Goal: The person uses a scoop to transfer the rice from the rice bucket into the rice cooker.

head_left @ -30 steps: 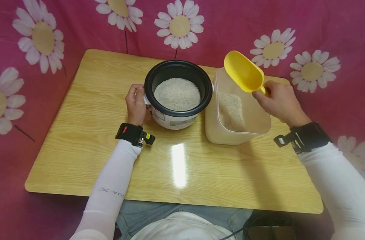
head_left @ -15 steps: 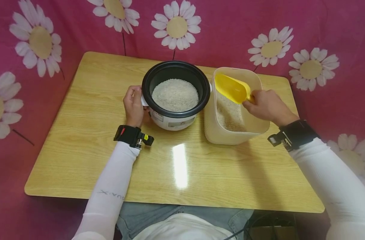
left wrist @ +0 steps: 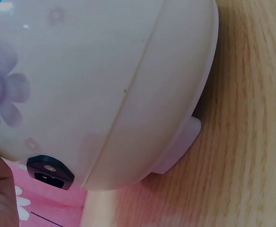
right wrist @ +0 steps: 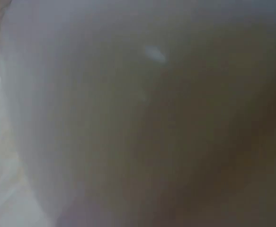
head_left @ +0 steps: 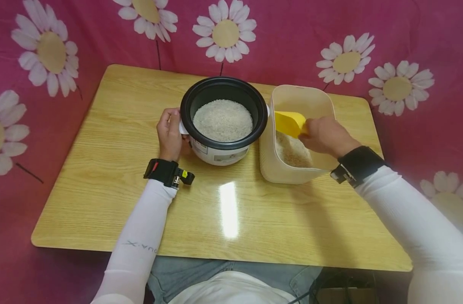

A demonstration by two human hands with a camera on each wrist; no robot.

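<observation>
My left hand (head_left: 170,133) grips the white side handle (head_left: 183,128) of a rice cooker (head_left: 225,157), a white pot with a black inner bowl partly filled with rice (head_left: 223,120). In the left wrist view, the cooker's pale flowered wall (left wrist: 104,85) fills most of the picture, with a dark power socket (left wrist: 50,171) low on it. Inside the cream plastic bin (head_left: 267,156) to the right, my right hand (head_left: 328,136) holds a yellow scoop (head_left: 290,123) by its handle. More rice (head_left: 292,152) lies in that bin. The right wrist view is blurred, showing mostly the bin's wall (right wrist: 81,118).
Both vessels stand close together on a wooden table (head_left: 113,169) with rounded corners. A pink cloth with daisies (head_left: 225,33) hangs behind and at the sides. Under the table's right front, a brown box (head_left: 347,294) and a dark cable are partly visible.
The yellow scoop has gone down and left from above the bin into it, carried by my right hand. My left hand and the rice cooker have stayed put.
</observation>
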